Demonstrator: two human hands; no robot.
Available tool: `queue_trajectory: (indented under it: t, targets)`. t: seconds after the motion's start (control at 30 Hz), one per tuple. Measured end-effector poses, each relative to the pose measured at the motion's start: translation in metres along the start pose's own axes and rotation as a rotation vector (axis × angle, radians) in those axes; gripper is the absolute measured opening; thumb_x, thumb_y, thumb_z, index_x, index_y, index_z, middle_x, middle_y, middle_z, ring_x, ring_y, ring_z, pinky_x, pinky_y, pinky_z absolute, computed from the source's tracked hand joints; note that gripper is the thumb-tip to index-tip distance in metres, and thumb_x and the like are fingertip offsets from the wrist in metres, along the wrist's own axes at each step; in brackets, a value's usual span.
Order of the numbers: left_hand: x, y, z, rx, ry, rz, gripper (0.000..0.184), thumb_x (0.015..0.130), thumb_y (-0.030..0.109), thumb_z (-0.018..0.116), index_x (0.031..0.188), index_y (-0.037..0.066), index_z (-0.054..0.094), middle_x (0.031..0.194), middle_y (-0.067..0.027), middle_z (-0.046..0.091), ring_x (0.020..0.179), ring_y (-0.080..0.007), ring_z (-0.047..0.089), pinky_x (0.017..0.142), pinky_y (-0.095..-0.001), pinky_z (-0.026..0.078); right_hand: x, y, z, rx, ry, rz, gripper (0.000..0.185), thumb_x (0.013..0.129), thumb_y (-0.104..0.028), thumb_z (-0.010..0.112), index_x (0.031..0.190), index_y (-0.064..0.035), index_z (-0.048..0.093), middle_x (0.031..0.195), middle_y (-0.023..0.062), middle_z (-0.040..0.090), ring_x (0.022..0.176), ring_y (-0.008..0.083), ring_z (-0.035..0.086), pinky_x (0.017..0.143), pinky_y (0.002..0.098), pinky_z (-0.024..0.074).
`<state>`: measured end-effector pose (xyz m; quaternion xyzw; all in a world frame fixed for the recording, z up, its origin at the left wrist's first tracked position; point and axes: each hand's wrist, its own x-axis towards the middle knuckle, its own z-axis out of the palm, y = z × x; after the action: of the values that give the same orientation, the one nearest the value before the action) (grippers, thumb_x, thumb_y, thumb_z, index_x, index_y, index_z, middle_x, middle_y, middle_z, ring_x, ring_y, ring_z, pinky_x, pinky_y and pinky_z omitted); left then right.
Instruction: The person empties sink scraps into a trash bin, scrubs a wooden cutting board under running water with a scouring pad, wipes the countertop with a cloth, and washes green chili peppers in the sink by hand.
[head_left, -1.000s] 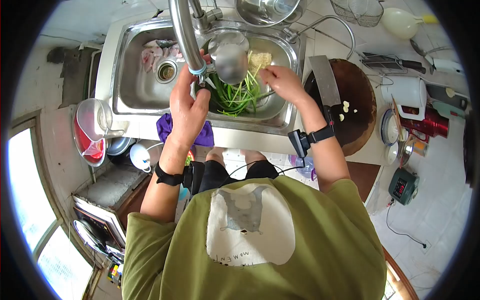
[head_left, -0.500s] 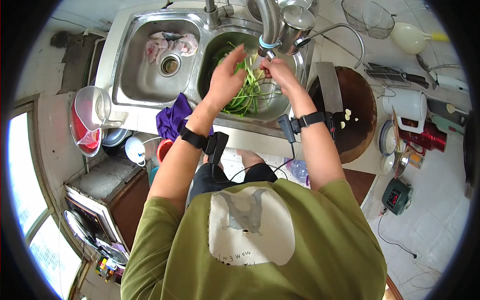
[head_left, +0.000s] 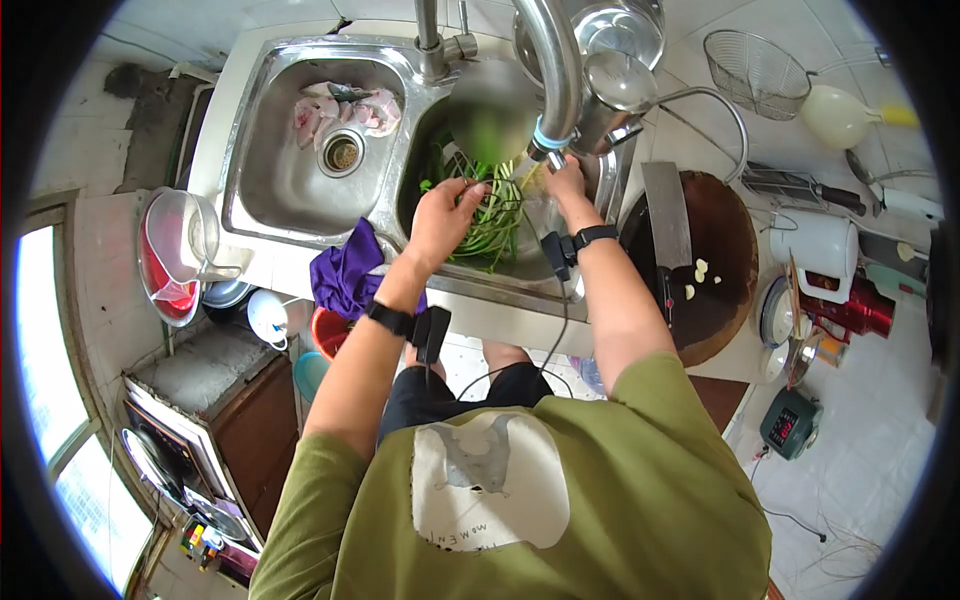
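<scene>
A bunch of long scallions [head_left: 490, 232], green with pale ends, lies in the right sink basin [head_left: 545, 262]. My left hand [head_left: 444, 222] is at the bunch's left side, its thumb and fingers closed on some of the stems. On the other side, below the curved tap [head_left: 556, 100], my right hand [head_left: 568, 188] is closed at the pale ends; its fingertips are partly hidden by the tap spout. A blurred patch covers the back of this basin.
Raw pale meat or fish pieces [head_left: 345, 110] lie in the left basin [head_left: 285, 175]. A purple cloth [head_left: 348, 268] hangs over the front edge. On the right, a cleaver [head_left: 668, 220] and garlic pieces [head_left: 701, 270] rest on a round chopping board [head_left: 722, 300]. A metal pot [head_left: 615, 85] stands behind the tap.
My left hand has come down from above the scallions to their left side, its fingers now curled in. My right hand has moved slightly lower and right. The view has shifted a little.
</scene>
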<state>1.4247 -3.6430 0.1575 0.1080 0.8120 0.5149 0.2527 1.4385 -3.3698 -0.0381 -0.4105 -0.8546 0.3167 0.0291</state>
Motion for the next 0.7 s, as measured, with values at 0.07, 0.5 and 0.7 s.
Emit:
queue_trajectory:
  t: [0.07, 0.5, 0.7]
  targets:
    - [-0.009, 0.007, -0.005, -0.031, 0.038, 0.058, 0.03, 0.107, 0.026, 0.057, 0.11, 0.0, 0.072, 0.097, -0.0045, 0.074, 0.086, -0.0102, 0.061, 0.084, -0.0246, 0.048, -0.009, -0.017, -0.013, 0.073, -0.077, 0.064, 0.05, 0.085, -0.035, 0.073, 0.123, -0.0038, 0.066, 0.12, 0.0219, 0.071, 0.109, 0.0374, 0.069, 0.096, 0.0449, 0.0523]
    - [0.01, 0.011, 0.022, -0.431, -0.198, -0.096, 0.022, 0.104, 0.014, 0.057, 0.11, -0.002, 0.071, 0.093, -0.0054, 0.075, 0.062, -0.0123, 0.059, 0.063, -0.027, 0.052, -0.099, -0.107, -0.164, 0.123, 0.207, -0.528, 0.02, 0.081, -0.025, 0.08, 0.084, -0.0098, 0.068, 0.1, 0.0088, 0.066, 0.101, 0.0317, 0.062, 0.09, 0.042, 0.049]
    - [0.023, 0.001, 0.043, 0.052, -0.096, 0.302, 0.018, 0.086, 0.005, 0.061, 0.099, -0.003, 0.071, 0.087, -0.0296, 0.068, 0.081, -0.0431, 0.069, 0.075, -0.0473, 0.053, -0.136, -0.12, -0.141, 0.506, -0.372, -0.327, 0.034, 0.095, -0.036, 0.075, 0.085, -0.0052, 0.064, 0.088, 0.0007, 0.061, 0.083, 0.0129, 0.056, 0.075, 0.0288, 0.0455]
